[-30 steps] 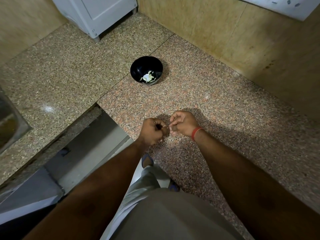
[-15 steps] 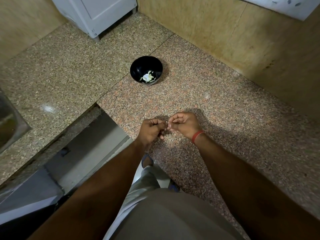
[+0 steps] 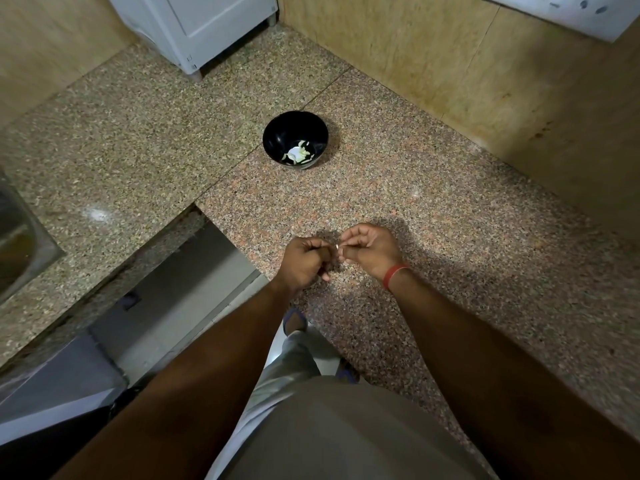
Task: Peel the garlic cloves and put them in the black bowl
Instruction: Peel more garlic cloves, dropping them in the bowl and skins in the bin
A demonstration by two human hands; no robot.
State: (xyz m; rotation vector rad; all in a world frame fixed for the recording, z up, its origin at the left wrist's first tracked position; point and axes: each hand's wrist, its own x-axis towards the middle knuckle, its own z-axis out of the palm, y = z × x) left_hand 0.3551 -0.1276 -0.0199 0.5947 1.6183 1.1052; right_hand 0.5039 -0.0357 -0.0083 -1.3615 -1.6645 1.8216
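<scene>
Now the worktop [image 3: 433,209] fills the view, a polished speckled granite in pinkish brown, with a duller tan slab joined to it on the left and a thin seam running between the two. Smooth yellowish panels line the wall [image 3: 415,57] behind, and a white cabinet [image 3: 204,26] with a flat door stands in the far corner. At the left edge sits the metal rim of a sink [image 3: 20,251].

Both hands are low over the granite, knuckles close together. The left hand [image 3: 304,261] is clenched, fingers curled tight under the palm, and its thumb and fingertip meet the right hand at a tiny white speck, the garlic clove [image 3: 337,247]. The right hand [image 3: 372,251], with a red thread [image 3: 394,275] round the wrist, curls its fingers in and pinches that same speck from the other side. The clove is too small to tell peeled from unpeeled.

Well apart from the hands, farther back on the worktop beside the seam, rests the black bowl [image 3: 277,133], round, glossy and deep. Pale white and greenish pieces [image 3: 298,154] lie at its bottom; whether cloves or skins cannot be told.
</scene>
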